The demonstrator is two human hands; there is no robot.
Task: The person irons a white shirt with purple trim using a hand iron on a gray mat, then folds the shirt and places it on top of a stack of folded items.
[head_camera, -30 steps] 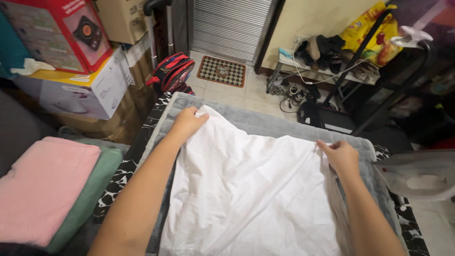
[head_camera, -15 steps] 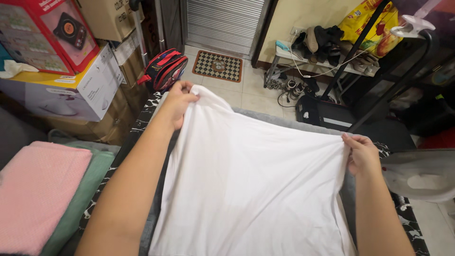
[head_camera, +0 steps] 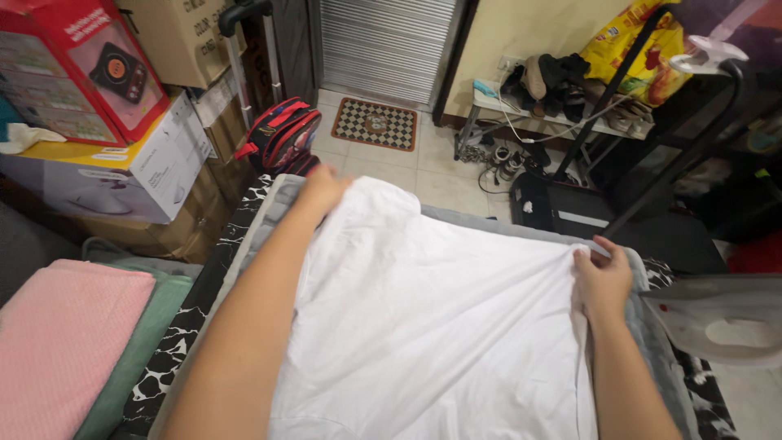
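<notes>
A white cloth (head_camera: 432,318) lies spread over a grey padded mat (head_camera: 261,224) on a black-and-white patterned table (head_camera: 175,350). My left hand (head_camera: 322,189) grips the cloth's far left corner near the mat's far edge. My right hand (head_camera: 601,277) pinches the far right corner, close to the mat's right side. Both forearms stretch over the cloth, which sags a little between the two hands.
A grey iron (head_camera: 721,314) rests at the right edge. Folded pink (head_camera: 61,342) and green (head_camera: 134,358) cloths are stacked at the left. Cardboard boxes (head_camera: 122,155), a red backpack (head_camera: 281,134), a shoe rack (head_camera: 554,106) and a checkered doormat (head_camera: 377,124) stand beyond the table.
The cloth was lifted taut in the air half a second ago; both hands have now lowered its far edge onto the grey mat, still gripping the corners.
</notes>
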